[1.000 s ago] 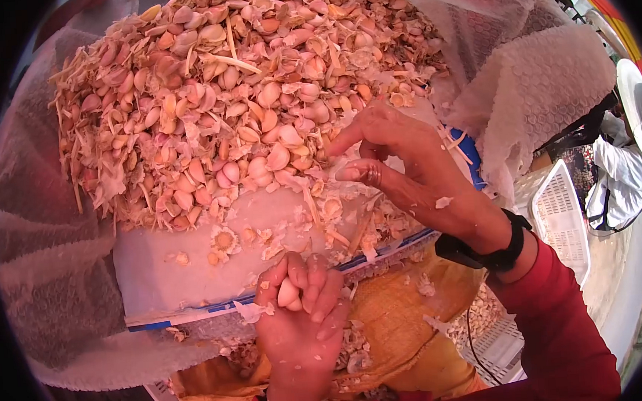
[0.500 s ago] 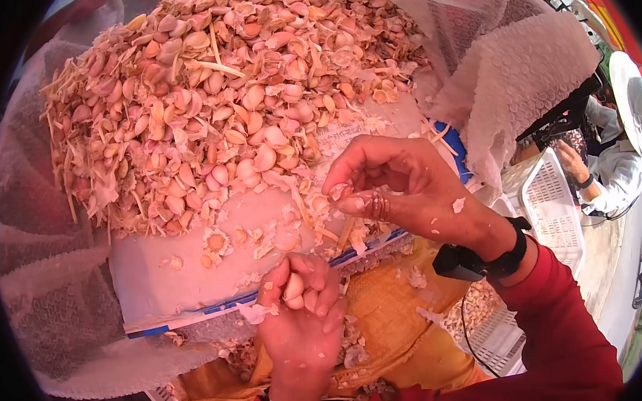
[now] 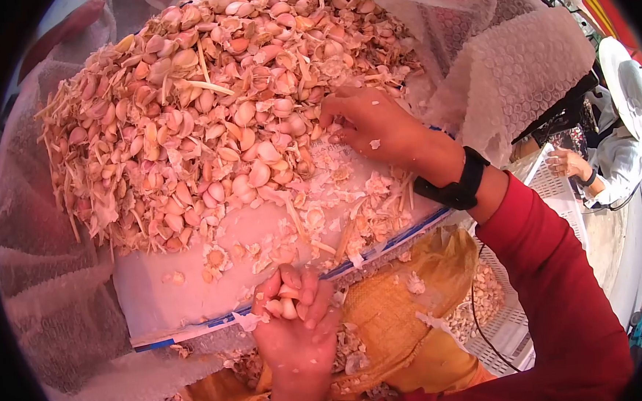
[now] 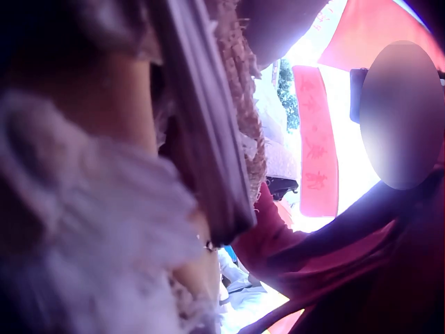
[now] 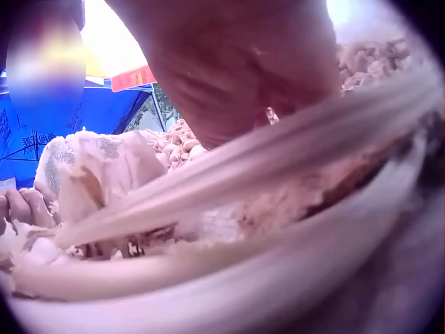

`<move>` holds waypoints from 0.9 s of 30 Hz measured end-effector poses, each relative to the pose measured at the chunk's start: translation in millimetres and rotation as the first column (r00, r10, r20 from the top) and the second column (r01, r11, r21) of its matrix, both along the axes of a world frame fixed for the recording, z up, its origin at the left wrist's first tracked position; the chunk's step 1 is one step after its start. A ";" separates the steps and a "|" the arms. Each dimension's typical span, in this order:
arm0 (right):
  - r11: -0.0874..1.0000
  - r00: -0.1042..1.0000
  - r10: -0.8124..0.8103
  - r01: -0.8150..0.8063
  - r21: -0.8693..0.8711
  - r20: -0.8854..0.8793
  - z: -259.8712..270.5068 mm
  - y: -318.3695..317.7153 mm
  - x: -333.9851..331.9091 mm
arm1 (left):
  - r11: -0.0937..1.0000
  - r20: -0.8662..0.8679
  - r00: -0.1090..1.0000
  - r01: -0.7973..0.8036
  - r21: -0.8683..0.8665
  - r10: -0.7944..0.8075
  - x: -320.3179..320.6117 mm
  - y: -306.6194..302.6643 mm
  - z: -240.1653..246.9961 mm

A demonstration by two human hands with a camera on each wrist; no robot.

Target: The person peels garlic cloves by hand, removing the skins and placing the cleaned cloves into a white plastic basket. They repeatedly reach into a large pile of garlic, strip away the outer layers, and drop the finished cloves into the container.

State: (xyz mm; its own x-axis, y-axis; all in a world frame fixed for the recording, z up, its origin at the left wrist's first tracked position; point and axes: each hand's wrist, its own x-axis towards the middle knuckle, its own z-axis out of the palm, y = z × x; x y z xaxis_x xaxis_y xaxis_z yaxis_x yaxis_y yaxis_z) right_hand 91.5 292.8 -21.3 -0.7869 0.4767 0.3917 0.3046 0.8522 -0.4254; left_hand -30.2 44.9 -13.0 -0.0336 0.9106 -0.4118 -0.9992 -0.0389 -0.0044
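A large heap of unpeeled garlic cloves [image 3: 184, 128] with loose skins and stalks covers a pale board [image 3: 157, 284] with a blue edge. My left hand [image 3: 296, 327], palm up at the board's near edge, curls its fingers round several garlic cloves [image 3: 289, 305]. My right hand [image 3: 375, 127] is at the right side of the heap, back of the hand up. Its index finger bends down to the cloves, and a gap shows between it and the thumb. In the right wrist view the palm [image 5: 243, 62] is near the heap, its fingertips mostly hidden.
Loose skins [image 3: 373, 212] litter the board. Bubble wrap [image 3: 526, 70] hangs round the heap. Below lie an orange sack [image 3: 400, 298] and a crate of cloves [image 3: 481, 301]. At the right, a person in a white hat [image 3: 627, 90] has a hand by a white basket [image 3: 547, 179].
My right hand closed its fingertips near the left hand, then moved up and away to the heap's right side, finger and thumb apart. The left hand keeps holding its cloves.
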 end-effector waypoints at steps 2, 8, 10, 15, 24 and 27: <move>0.993 1.000 0.012 -0.015 -0.119 -0.029 -4.8 1.9 3.5 | 1.000 -0.016 1.000 -0.004 -0.008 0.004 -1.3 -0.4 -0.6; 0.646 0.966 -0.091 -0.128 -0.752 -0.243 27.0 -53.7 15.8 | 1.000 -0.035 0.999 -0.001 0.011 0.002 1.7 -4.3 -5.8; 0.433 0.946 -0.119 -0.223 -0.873 -0.301 54.2 -86.2 19.3 | 1.000 -0.059 0.998 -0.001 -0.015 0.000 3.7 -2.7 -1.3; 0.300 0.761 -0.146 -0.575 -0.761 -0.632 89.9 -142.1 28.7 | 0.995 -0.092 0.996 -0.024 -0.096 0.015 9.7 -4.6 2.6; 0.417 0.227 -0.018 -0.883 -0.214 -0.974 105.5 -187.6 36.8 | 1.000 -0.039 0.999 -0.003 -0.022 0.003 5.3 -3.2 0.1; 0.326 0.191 0.068 -0.932 -0.159 -0.979 98.7 -165.8 36.4 | 1.000 -0.003 1.000 0.023 -0.013 -0.023 7.8 -2.4 5.7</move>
